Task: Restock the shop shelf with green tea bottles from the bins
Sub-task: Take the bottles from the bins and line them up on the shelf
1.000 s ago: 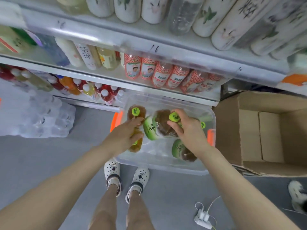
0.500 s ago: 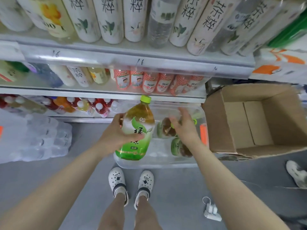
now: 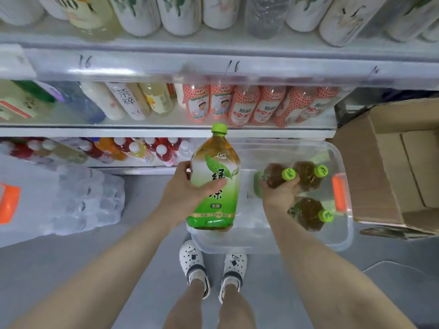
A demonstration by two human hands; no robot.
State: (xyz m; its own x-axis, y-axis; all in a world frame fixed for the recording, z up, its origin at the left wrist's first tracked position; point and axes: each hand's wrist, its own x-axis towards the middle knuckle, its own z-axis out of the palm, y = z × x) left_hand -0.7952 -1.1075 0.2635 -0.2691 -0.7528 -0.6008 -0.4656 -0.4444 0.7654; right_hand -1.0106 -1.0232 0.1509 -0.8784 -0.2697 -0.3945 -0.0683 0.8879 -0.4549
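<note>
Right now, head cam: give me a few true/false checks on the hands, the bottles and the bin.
1. The left hand holds a tea bottle upright. True.
2. The right hand is empty and outside the bin. False: it is inside the bin, gripping a second bottle near its neck.
3. Three green caps show inside the bin. True.
4. The cardboard box sits to the left of the bin. False: it is on the bin's right.
</note>
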